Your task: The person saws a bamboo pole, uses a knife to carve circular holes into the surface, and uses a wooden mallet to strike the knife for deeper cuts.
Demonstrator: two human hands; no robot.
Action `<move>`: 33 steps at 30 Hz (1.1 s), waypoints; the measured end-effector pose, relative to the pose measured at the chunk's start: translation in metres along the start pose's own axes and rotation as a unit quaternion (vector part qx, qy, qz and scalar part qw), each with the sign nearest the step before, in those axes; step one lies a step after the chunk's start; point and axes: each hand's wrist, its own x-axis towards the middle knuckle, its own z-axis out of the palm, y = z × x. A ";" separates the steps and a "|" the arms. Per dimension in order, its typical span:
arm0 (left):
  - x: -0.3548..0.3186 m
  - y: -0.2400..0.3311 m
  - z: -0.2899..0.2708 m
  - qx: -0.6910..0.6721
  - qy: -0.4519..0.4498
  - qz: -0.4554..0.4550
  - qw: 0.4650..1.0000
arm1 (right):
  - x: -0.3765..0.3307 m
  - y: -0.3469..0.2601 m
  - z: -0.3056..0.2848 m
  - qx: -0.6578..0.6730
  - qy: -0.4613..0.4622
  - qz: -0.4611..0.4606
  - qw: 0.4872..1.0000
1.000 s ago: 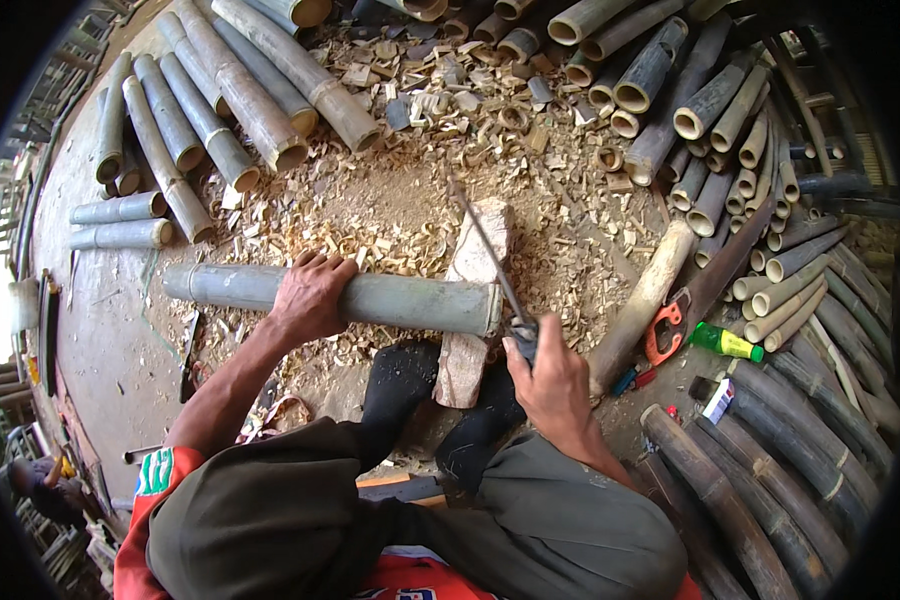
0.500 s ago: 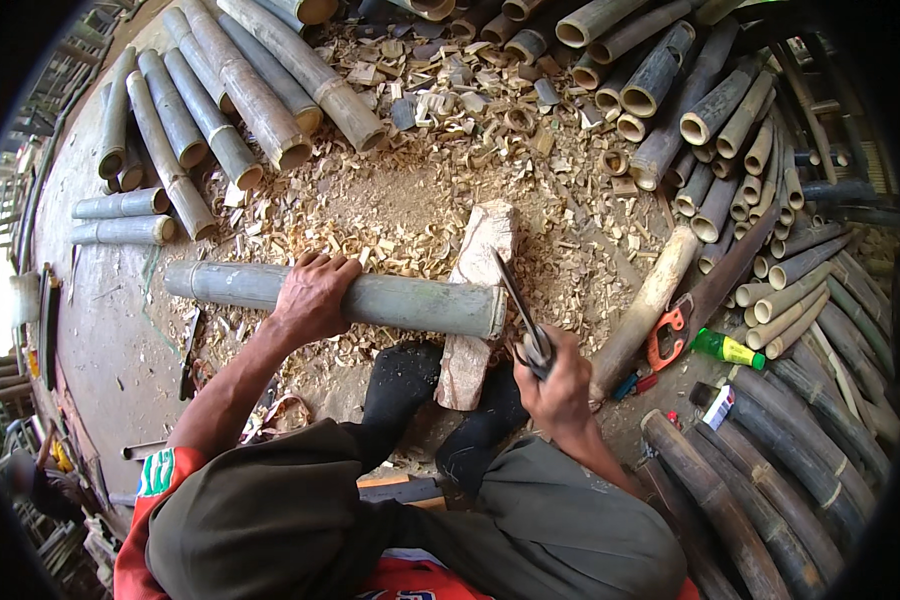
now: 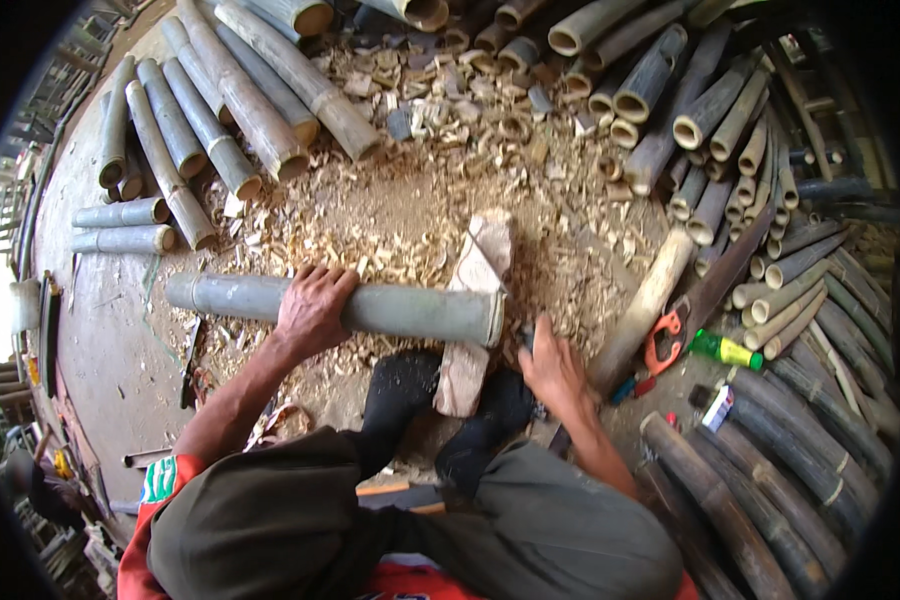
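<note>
A thick grey-green bamboo pole (image 3: 410,311) lies crosswise in front of me. Near its middle, my left hand (image 3: 313,310) wraps over the top. The cut right end crosses a pale wooden block (image 3: 461,378) that stands between my dark-covered feet. Just right of that end is my right hand (image 3: 558,375), its fingers curled and the index finger stretched along a dark-bladed knife (image 3: 527,336). Most of the knife is hidden behind the hand.
Wood chips (image 3: 410,190) cover the ground ahead. Bamboo poles (image 3: 235,95) lie at the far left, with more stacked along the right. An orange-handled saw (image 3: 663,338) and a green bottle (image 3: 727,349) lie to the right. A dark blade (image 3: 190,360) rests at the left.
My right hand has turned, and the knife blade no longer shows raised beside the bamboo's end. My left hand keeps its hold, and the pole has hardly moved.
</note>
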 end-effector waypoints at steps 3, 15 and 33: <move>-0.012 -0.001 -0.001 0.000 0.002 -0.011 1.000 | -0.019 -0.026 -0.021 0.103 0.015 -0.014 0.994; -0.011 -0.004 0.006 0.005 0.022 -0.002 1.000 | -0.016 -0.038 -0.039 0.077 0.035 -0.048 0.995; -0.019 0.007 0.031 0.070 0.168 0.010 0.983 | -0.026 -0.015 -0.011 0.217 0.186 -0.148 0.947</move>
